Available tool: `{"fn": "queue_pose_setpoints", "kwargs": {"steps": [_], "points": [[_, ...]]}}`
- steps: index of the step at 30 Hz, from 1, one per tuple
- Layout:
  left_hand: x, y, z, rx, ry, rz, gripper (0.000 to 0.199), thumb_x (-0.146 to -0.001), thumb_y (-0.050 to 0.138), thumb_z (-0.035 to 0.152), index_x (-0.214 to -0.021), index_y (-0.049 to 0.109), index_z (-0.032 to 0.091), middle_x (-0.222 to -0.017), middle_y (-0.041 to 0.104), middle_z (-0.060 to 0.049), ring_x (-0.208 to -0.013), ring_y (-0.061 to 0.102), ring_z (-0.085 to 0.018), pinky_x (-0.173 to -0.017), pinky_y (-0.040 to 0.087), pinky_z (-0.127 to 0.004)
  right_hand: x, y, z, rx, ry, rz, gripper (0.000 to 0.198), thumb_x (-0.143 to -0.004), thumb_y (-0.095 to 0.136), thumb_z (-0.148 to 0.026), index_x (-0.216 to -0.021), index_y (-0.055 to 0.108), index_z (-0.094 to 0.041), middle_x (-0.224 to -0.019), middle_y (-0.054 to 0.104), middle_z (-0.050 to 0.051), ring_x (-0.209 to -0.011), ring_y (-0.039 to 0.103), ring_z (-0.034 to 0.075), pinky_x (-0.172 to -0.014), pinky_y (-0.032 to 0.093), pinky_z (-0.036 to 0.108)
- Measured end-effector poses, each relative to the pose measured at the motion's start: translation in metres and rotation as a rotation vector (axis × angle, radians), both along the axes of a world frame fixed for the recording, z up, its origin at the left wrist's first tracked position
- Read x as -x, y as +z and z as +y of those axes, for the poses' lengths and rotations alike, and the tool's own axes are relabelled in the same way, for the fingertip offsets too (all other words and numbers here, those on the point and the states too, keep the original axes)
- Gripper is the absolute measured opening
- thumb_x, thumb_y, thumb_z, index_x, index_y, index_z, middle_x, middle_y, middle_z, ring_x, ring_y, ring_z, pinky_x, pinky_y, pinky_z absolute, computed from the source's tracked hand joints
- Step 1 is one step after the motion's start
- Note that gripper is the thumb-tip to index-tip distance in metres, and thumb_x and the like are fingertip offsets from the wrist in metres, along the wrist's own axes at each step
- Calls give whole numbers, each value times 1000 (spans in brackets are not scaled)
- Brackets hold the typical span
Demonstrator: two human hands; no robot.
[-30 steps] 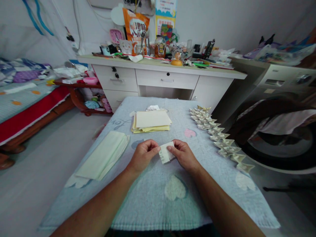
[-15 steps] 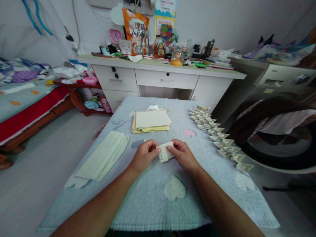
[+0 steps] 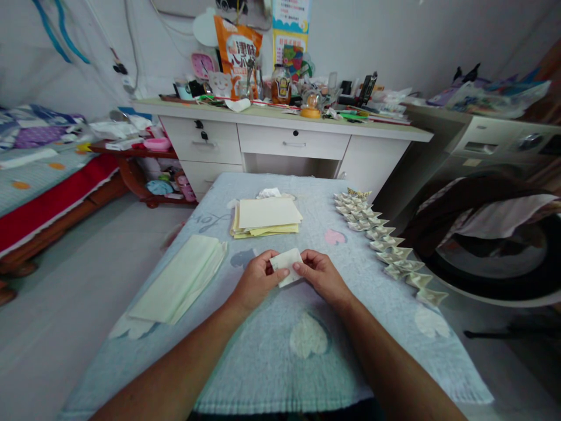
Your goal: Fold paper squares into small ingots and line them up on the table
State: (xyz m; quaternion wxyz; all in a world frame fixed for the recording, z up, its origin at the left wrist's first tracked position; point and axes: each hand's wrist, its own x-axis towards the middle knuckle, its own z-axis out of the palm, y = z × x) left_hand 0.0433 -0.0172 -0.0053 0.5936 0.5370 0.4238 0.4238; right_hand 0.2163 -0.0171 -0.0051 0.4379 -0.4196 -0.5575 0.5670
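A small folded piece of pale paper (image 3: 286, 260) is held up over the middle of the table. My left hand (image 3: 258, 276) pinches its left side, thumb in front and fingers behind. On the right side, my right hand (image 3: 322, 273) grips it in the same way, the two thumbs almost meeting. Beyond my hands lies a stack of cream and yellow paper sheets (image 3: 268, 213). To the left rests a pile of folded pale green paper (image 3: 186, 278). A row of folded paper boats (image 3: 385, 242) runs along the table's right side.
A blue cloth with heart shapes (image 3: 263, 362) covers the table. Behind it stands a white desk (image 3: 293, 143) crowded with a jar, a clock and an orange bag. At right is a washing machine (image 3: 495, 146) with clothes in its doorway; at left, a bed (image 3: 52, 175).
The folded paper has turned slightly and shifted a little left between my fingers. My left thumb has moved lower on it. Both hands keep their hold.
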Motion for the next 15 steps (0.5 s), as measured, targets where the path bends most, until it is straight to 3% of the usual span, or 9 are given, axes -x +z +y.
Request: {"fn": "queue_pose_setpoints", "kwargs": {"steps": [9,15], "points": [[2,-3,3,-53,21,30,37,-68,73,32,-94,53,16,-73,56,4,-64,52,-11,-59,40,-20,1,0,-1,-20,16,-87,36,-75,66,-48,-63,52,-17,-57,43,-5,-54,35,8,-52,27,22],[0,-3,-1,-37,-23,96,40,-65,72,25,-99,52,17,-74,57,4,-63,53,-11,-57,41,-20,0,0,0,-18,-34,-34,33,-75,66,-47,-69,56,-17,-59,48,-5,-53,39,9,-51,30,22]]}}
